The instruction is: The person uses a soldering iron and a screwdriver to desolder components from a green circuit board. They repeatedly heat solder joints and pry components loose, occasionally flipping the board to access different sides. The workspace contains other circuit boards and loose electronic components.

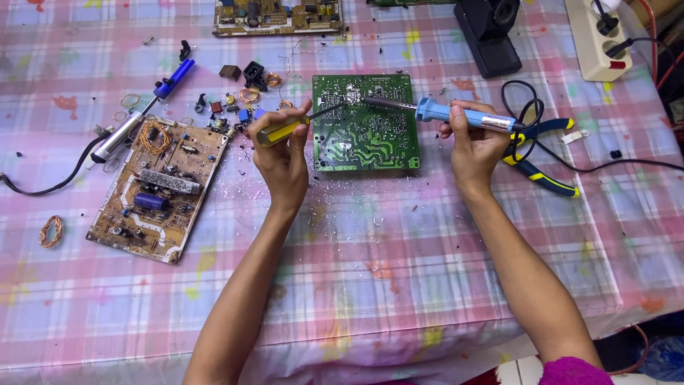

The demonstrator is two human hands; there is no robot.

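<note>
Green board: green circuit board point(365, 122) lies flat on the worktop point(399, 257), shiny line side up, between the two hands.
Left hand: left hand point(283, 158) has its fingers wrapped tight round the yellow handle of a screwdriver point(286, 129). Its dark tip rests on the top part of the green board.
Right hand: right hand point(476, 142) has its fingers closed round the blue handle of a soldering iron point(442, 113). Its metal tip meets the board close to the screwdriver tip.
Doing it well: I think both tips should stay on one small spot. Keep the hot tip away from fingers and the cloth. Push softly with the screwdriver so the board does not slide.
Brown board: brown circuit board point(158, 187) lies to the left, full of parts, with small loose parts point(235, 100) just above it.
Other tools: yellow and blue pliers point(545, 153) lie just right of the right hand.
Labels and signs: soldering iron has a pale band of label near the hand, too small to read. White power strip point(597, 37) sits at the top right corner with a red switch.
</note>
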